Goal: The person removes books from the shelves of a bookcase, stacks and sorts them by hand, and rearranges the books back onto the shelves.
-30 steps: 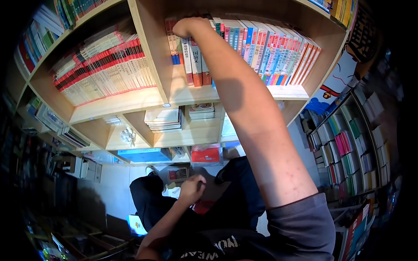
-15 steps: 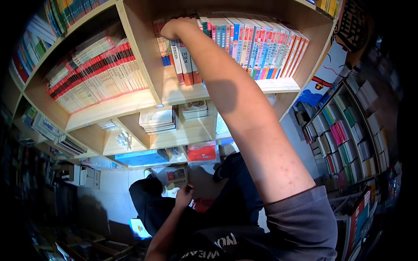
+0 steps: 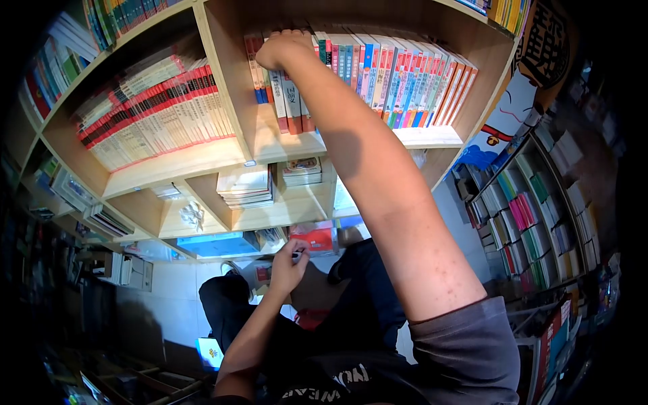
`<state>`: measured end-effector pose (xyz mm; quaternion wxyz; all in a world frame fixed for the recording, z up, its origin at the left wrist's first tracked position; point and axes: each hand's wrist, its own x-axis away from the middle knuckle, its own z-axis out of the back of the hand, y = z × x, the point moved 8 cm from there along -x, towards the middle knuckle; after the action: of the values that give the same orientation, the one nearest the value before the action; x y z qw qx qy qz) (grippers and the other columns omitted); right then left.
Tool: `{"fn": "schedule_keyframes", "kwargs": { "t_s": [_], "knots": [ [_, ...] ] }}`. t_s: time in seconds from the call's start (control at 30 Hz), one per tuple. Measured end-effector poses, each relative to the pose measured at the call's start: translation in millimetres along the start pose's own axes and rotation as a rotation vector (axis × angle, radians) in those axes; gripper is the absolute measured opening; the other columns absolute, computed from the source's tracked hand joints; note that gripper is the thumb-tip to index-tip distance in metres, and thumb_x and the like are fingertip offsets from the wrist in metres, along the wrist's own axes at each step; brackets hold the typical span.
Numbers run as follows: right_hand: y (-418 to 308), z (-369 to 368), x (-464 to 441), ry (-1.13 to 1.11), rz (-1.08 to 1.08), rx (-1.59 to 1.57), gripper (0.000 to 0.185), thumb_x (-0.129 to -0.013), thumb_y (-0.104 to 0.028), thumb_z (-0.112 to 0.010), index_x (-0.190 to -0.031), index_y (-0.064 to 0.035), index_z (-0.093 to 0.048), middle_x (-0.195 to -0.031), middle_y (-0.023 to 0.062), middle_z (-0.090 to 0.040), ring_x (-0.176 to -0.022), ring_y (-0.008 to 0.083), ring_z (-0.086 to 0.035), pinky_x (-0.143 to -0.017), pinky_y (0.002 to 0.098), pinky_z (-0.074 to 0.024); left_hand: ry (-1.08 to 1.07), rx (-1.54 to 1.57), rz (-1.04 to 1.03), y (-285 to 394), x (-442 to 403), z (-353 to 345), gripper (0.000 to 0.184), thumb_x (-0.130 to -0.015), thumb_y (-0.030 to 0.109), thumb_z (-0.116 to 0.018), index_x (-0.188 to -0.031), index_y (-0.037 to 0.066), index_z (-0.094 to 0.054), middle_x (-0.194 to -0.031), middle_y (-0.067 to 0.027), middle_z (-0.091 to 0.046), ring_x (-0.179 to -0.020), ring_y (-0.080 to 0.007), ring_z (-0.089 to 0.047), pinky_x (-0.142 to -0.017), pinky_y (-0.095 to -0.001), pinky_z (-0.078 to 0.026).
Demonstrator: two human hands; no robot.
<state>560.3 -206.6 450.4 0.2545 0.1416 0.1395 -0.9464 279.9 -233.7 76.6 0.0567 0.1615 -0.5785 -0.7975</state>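
Observation:
My right hand (image 3: 287, 48) reaches up into the shelf compartment. Its fingers are bent over the top edges of a few upright books (image 3: 291, 108) with white and reddish-brown spines, which stick out a little past their neighbours. The fingertips are hidden behind the book tops. A long row of books with coloured spines (image 3: 398, 81) stands to the right of the hand, leaning slightly. Lower down, in front of the bottom shelves, my left hand (image 3: 289, 268) is curled closed. A small dark thing shows between its fingers, too small to name.
A row of red-and-white books (image 3: 158, 111) fills the compartment to the left, behind an upright wooden divider (image 3: 226, 81). Stacked books (image 3: 244, 185) lie on the shelf below. A red package (image 3: 314, 237) sits near the floor. Another bookcase (image 3: 540, 216) stands at the right.
My left hand has risen towards the lower shelves, still curled. My right hand stays over the same books, its fingers shifted slightly. The view has moved a little.

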Motion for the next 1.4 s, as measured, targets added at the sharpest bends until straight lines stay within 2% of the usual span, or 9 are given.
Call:
{"fn": "schedule_keyframes", "kwargs": {
  "t_s": [0.33, 0.6, 0.63, 0.77, 0.87, 0.93, 1.07, 1.13, 1.4],
  "knots": [
    [-3, 4, 9, 0.065, 0.039, 0.034, 0.071, -0.086, -0.031, -0.051, -0.15, -0.0007, -0.043, -0.155, 0.0186, -0.042, -0.146, 0.0333, -0.035, -0.122, 0.047, -0.0163, 0.071, -0.057, -0.292, 119, -89, 23, 0.021, -0.086, 0.005, -0.066, -0.107, 0.003, -0.062, -0.097, -0.0104, -0.068, -0.09, -0.0232, -0.067, -0.079, -0.0314, -0.052],
    [-5, 5, 15, 0.123, 0.045, 0.046, 0.07, -0.087, -0.03, -0.051, -0.15, 0.0, -0.042, -0.154, 0.0189, -0.043, -0.147, 0.0345, -0.034, -0.122, 0.0524, -0.0141, 0.481, -0.298, -0.445, 195, -154, 53, 0.082, -0.077, 0.013, -0.078, -0.144, -0.001, -0.033, -0.137, -0.0245, -0.044, -0.122, -0.037, -0.052, -0.101, -0.0418, -0.046],
    [-5, 5, 16, 0.13, 0.047, 0.049, 0.07, -0.087, -0.03, -0.051, -0.15, 0.0, -0.042, -0.154, 0.0189, -0.043, -0.147, 0.0345, -0.034, -0.122, 0.0524, -0.0141, 0.451, -0.362, -0.412, 195, -168, 52, 0.099, -0.075, 0.019, -0.083, -0.15, -0.004, -0.021, -0.142, -0.0276, -0.035, -0.128, -0.0417, -0.045, -0.108, -0.043, -0.04],
    [-5, 6, 19, 0.131, 0.044, 0.082, 0.074, -0.089, -0.036, -0.052, -0.151, 0.0015, -0.039, -0.156, 0.0192, -0.04, -0.148, 0.0354, -0.031, -0.122, 0.054, -0.0133, 0.42, -0.365, -0.632, 207, -189, 43, 0.111, -0.076, 0.027, -0.086, -0.149, -0.013, -0.013, -0.142, -0.0299, -0.036, -0.127, -0.0426, -0.047, -0.107, -0.0445, -0.041],
    [-5, 4, 18, 0.103, 0.031, 0.113, 0.077, -0.092, -0.045, -0.05, -0.152, 0.0021, -0.036, -0.158, 0.019, -0.038, -0.149, 0.0351, -0.029, -0.122, 0.0535, -0.0137, 0.376, -0.317, -0.615, 199, -210, 44, 0.109, -0.077, 0.028, -0.086, -0.149, -0.013, -0.015, -0.14, -0.0296, -0.039, -0.124, -0.0417, -0.05, -0.105, -0.0445, -0.043],
    [-4, 5, 20, 0.138, 0.009, 0.009, 0.083, -0.077, -0.026, -0.065, -0.15, 0.0019, -0.039, -0.155, 0.0188, -0.041, -0.148, 0.0366, -0.029, -0.122, 0.0553, -0.0121, 0.364, -0.297, -0.619, 198, -216, 43, 0.107, -0.077, 0.028, -0.086, -0.148, -0.012, -0.017, -0.138, -0.0289, -0.041, -0.122, -0.0412, -0.051, -0.104, -0.0443, -0.043],
    [-10, 8, 23, 0.111, 0.021, -0.01, 0.082, -0.078, -0.027, -0.065, -0.151, 0.0023, -0.038, -0.155, 0.0184, -0.04, -0.149, 0.0364, -0.027, -0.121, 0.0557, -0.0143, 0.396, -0.268, -0.635, 195, -223, 40, 0.103, -0.077, 0.028, -0.086, -0.146, -0.01, -0.021, -0.134, -0.0274, -0.045, -0.119, -0.0403, -0.054, -0.101, -0.044, -0.045],
    [-13, 8, 30, 0.081, -0.001, 0.065, 0.075, -0.091, -0.037, -0.054, -0.152, 0.0017, -0.035, -0.156, 0.0173, -0.038, -0.149, 0.0336, -0.028, -0.118, 0.053, -0.0224, 0.425, -0.256, -0.644, 194, -226, 37, 0.101, -0.076, 0.028, -0.086, -0.145, -0.01, -0.022, -0.132, -0.0267, -0.048, -0.117, -0.0399, -0.055, -0.1, -0.0439, -0.046],
    [-49, 1, 51, 0.246, 0.077, 0.004, 0.076, -0.087, -0.03, -0.057, -0.153, 0.0006, -0.035, -0.158, 0.0175, -0.035, -0.149, 0.0325, -0.027, -0.117, 0.0534, -0.0246, 0.535, -0.19, -0.663, 190, -228, 39, 0.093, -0.076, 0.027, -0.086, -0.142, -0.007, -0.03, -0.124, -0.0238, -0.056, -0.109, -0.0381, -0.061, -0.096, -0.0433, -0.049]
  ]
}}
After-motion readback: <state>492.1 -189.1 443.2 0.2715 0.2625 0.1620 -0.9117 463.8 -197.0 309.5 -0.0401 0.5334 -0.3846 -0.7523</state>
